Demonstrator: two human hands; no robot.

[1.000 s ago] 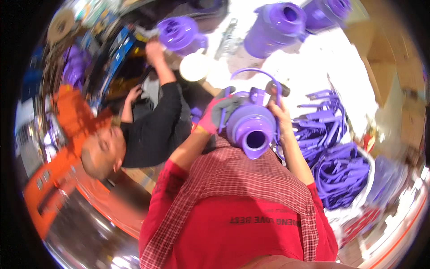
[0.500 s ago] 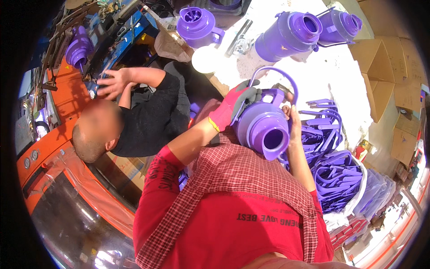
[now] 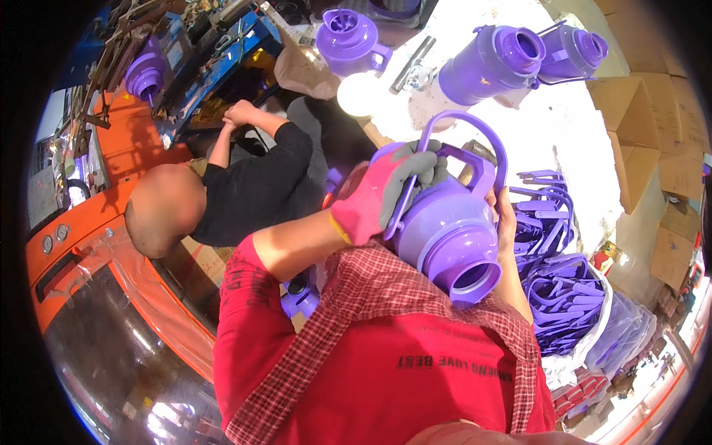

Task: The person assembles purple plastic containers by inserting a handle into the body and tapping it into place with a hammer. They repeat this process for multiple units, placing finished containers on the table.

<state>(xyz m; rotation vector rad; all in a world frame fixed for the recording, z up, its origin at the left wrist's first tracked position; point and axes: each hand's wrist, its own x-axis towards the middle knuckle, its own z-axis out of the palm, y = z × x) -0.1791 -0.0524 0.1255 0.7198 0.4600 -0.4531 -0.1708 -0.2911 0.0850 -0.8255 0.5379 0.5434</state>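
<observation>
The jug [image 3: 449, 230] has dipped — left hand [image 3: 382, 191] and right hand [image 3: 506, 219] clamping it, room beside handle's edge [image 3: 495, 139].

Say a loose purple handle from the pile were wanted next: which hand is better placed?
Probably the right hand: it is at the purple jug, on the side nearer the loose purple handles. The gloved left hand is across the jug from them.

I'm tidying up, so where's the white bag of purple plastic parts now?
In the head view, the white bag is at lower right, between the person's right forearm and the crumpled clear plastic.
</observation>
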